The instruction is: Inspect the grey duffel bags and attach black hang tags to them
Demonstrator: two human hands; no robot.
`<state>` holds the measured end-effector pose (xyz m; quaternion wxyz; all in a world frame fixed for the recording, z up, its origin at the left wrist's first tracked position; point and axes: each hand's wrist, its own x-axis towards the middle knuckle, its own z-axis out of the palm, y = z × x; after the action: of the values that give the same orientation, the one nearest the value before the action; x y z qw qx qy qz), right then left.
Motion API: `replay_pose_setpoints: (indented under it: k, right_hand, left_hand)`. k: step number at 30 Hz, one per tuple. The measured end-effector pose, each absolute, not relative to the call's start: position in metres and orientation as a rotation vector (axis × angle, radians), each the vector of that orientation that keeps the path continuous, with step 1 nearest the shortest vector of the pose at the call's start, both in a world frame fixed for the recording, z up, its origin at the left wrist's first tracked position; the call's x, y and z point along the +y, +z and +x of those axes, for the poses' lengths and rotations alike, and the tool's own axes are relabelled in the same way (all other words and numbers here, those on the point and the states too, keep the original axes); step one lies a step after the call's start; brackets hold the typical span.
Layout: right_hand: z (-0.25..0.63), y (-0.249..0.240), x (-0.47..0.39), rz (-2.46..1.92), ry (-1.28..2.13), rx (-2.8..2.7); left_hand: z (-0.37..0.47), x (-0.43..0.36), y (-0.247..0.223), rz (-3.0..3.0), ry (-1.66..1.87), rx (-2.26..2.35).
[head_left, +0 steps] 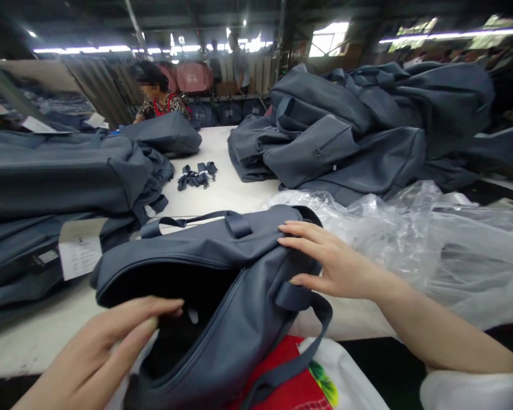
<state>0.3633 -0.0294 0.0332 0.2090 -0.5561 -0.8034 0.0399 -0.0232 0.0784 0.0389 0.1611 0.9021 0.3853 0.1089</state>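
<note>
Now the blue-grey bag [256, 307] is seen gaping at the table's [239, 196] near edge, its end touched by the right hand [337, 262], fingers spread; the left hand [106, 344] is half-curled at the mouth, any grip unclear.

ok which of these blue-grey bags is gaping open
The front bag, between the left hand and right hand. Its mouth gapes, showing a dark inside; the bags in the left pile and right pile show no such opening.

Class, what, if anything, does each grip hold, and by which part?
The right grip spans one end of the nearest bag, thumb by a strap; holding or resting cannot be told. The left grip is at the bag's opening; any hold is unclear.
</note>
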Motion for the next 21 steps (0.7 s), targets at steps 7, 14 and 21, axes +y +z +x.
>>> replay_pose_setpoints:
  k: [7,14,21]
  right_hand:
    - [0.342,0.028,-0.027,-1.411,0.093,-2.307]
    - [0.335,0.027,-0.032,-1.381,0.136,-2.210]
    - [0.334,0.027,-0.037,-1.455,0.318,-2.179]
  left_hand:
    - [0.073,0.086,0.126,2.773,0.130,0.736]
    - [0.147,0.100,0.105,3.018,-0.492,0.343]
    - [0.167,0.087,0.075,2.952,-0.907,0.396]
